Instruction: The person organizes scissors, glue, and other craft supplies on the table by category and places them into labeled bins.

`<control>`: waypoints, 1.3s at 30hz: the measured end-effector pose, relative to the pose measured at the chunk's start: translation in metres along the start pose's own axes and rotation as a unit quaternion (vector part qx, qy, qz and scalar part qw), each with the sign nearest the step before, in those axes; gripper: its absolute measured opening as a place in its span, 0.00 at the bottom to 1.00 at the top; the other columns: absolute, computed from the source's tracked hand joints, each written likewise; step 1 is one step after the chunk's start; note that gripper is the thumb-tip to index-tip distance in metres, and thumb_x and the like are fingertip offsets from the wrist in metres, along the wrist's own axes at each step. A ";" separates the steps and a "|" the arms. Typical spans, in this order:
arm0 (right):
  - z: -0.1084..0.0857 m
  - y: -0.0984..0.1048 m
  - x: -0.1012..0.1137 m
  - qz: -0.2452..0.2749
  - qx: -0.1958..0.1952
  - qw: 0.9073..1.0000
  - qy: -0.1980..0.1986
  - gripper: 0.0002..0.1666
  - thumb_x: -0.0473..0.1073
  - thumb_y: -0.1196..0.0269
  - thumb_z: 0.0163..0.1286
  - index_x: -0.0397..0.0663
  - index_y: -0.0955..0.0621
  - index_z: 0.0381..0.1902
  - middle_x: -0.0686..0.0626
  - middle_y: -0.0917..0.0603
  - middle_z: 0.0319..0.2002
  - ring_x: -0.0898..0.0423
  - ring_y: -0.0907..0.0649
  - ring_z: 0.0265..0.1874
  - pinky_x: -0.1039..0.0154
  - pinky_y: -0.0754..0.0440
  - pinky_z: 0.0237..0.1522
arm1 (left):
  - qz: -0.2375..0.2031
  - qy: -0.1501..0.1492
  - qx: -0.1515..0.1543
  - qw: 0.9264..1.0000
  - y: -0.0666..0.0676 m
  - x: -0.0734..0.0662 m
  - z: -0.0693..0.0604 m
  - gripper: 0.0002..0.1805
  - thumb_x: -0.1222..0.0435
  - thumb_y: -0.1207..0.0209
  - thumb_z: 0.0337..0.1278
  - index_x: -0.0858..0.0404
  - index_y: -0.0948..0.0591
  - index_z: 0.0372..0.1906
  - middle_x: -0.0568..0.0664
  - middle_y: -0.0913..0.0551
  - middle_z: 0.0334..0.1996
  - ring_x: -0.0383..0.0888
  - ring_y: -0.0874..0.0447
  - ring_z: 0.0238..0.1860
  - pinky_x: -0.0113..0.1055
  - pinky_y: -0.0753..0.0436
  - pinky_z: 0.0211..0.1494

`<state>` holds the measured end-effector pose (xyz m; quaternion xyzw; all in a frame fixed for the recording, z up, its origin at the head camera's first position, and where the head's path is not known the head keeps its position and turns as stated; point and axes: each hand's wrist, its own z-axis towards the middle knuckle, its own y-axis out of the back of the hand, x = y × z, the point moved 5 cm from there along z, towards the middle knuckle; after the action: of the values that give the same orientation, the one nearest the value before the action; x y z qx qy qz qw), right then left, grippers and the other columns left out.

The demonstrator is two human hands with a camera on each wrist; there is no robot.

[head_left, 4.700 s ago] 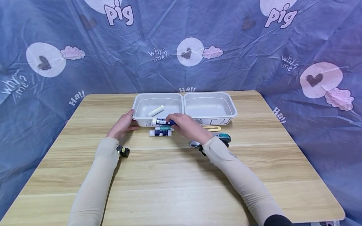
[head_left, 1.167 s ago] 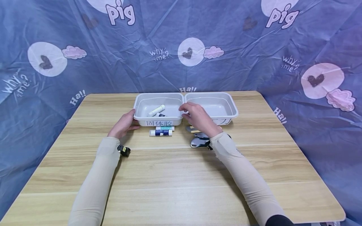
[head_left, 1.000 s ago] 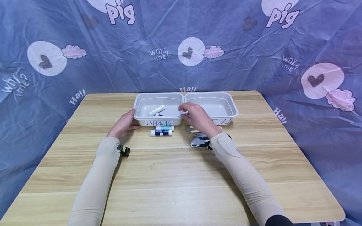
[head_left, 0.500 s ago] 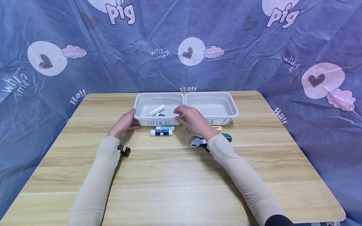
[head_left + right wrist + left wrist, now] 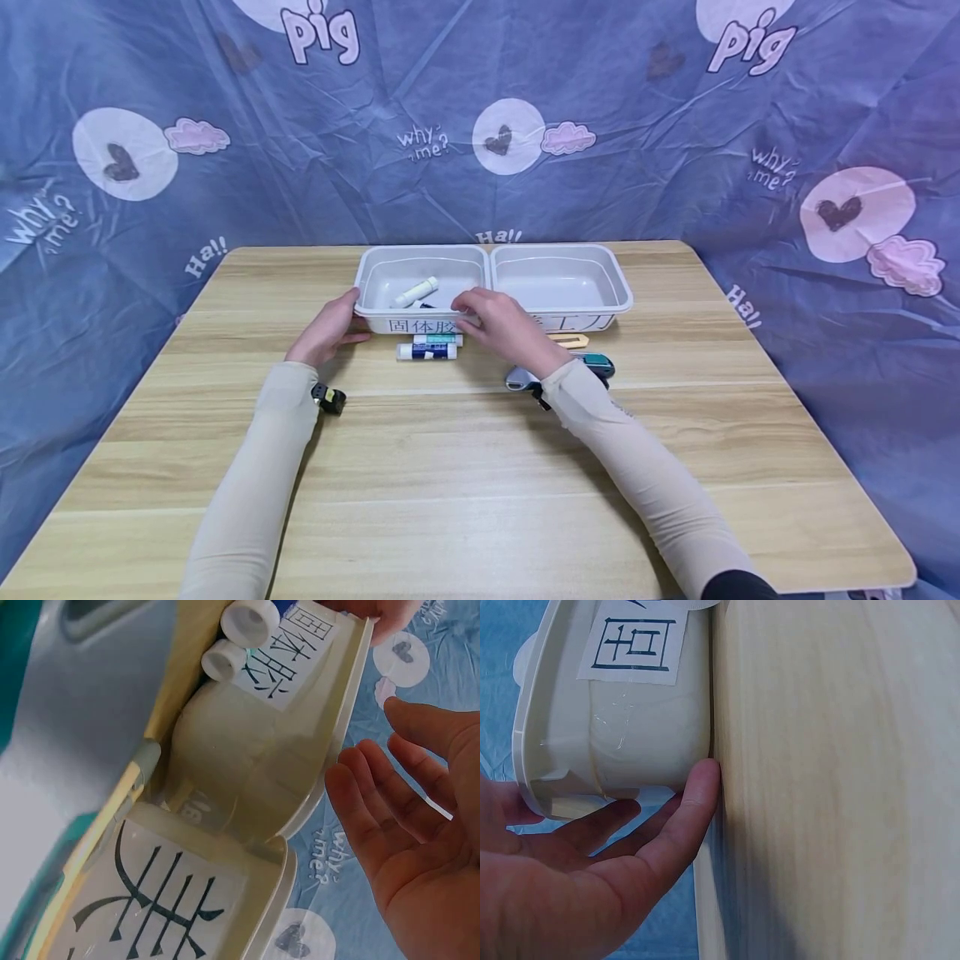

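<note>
Two glue sticks lie side by side on the table (image 5: 450,500), just in front of the left bin (image 5: 459,271) and to the near left of the right hand (image 5: 506,329): a blue one (image 5: 428,352) nearer the person, a green one (image 5: 438,340) behind it. The right hand has its thumb apart from loosely bent fingers, with nothing in it. Its fingertips are at the left bin's front rim; whether they touch it cannot be told.

Beyond the fingertips and to their left, inside that bin, a white stick (image 5: 417,292) lies slantwise; a dark stick (image 5: 424,305) beside it is mostly hidden by the front wall. Below the fingertips, the thumb covers the end of the bin's label (image 5: 420,327).

The left hand (image 5: 326,332) touches the left bin's outer end, its fingers extended along the wall and one reaching down to the base.

Right of the right hand's fingers stands the right bin (image 5: 558,279), against the left one. A yellow cutter (image 5: 573,341) lies behind the right wrist; a grey-teal cutter (image 5: 598,362) runs beneath it, partly covered. A patterned blue cloth (image 5: 337,167) hangs beyond both hands.
</note>
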<state>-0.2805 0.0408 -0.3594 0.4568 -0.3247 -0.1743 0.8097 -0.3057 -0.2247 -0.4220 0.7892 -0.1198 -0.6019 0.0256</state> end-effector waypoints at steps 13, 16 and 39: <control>-0.002 -0.015 0.008 -0.029 0.038 0.999 0.008 0.17 0.41 0.31 0.71 0.44 0.17 0.55 0.48 0.12 0.50 0.54 0.13 0.49 0.61 0.14 0.55 | 0.000 0.001 -0.003 1.000 0.001 0.002 0.002 0.37 0.47 0.70 0.83 0.74 0.36 0.73 0.61 0.27 0.53 0.49 0.24 0.52 0.50 0.23 0.71; -0.003 -0.019 0.009 -0.050 0.050 0.997 0.010 0.17 0.43 0.31 0.71 0.45 0.16 0.55 0.50 0.12 0.50 0.55 0.13 0.48 0.61 0.14 0.54 | -0.001 0.001 -0.004 1.000 0.000 0.001 0.002 0.37 0.47 0.70 0.83 0.74 0.36 0.73 0.61 0.27 0.53 0.49 0.24 0.52 0.50 0.23 0.71; -0.005 -0.048 0.013 -0.090 0.113 0.989 0.028 0.22 0.42 0.30 0.70 0.48 0.19 0.60 0.49 0.16 0.56 0.52 0.16 0.55 0.57 0.13 0.53 | 0.001 -0.001 0.001 1.000 0.000 0.002 0.001 0.37 0.47 0.71 0.83 0.74 0.37 0.73 0.63 0.28 0.56 0.52 0.24 0.54 0.51 0.23 0.71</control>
<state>-0.2665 0.0115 -0.3976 0.5778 -0.2768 -0.1956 0.7425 -0.3064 -0.2249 -0.4243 0.7887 -0.1216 -0.6021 0.0256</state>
